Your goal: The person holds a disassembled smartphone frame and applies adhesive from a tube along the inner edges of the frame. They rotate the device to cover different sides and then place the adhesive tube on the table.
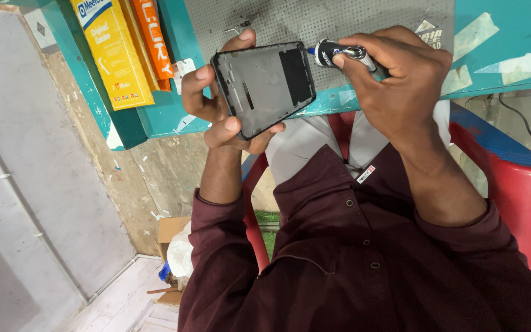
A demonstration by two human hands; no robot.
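My left hand (pixel 219 107) grips an opened phone body (pixel 264 86), a dark frame with a grey inner plate and a black patch, tilted above the bench edge. My right hand (pixel 394 80) is closed around a small black and silver tube (pixel 334 53) whose blue tip touches the phone's upper right corner. Both forearms come out of dark maroon sleeves.
A teal workbench (pixel 499 55) carries a grey perforated mat (pixel 339 18). A yellow box (pixel 110 52) and an orange box (pixel 153 37) lie at its left end. A red chair (pixel 517 184) is at the right. A cardboard box (pixel 170 233) sits on the floor below.
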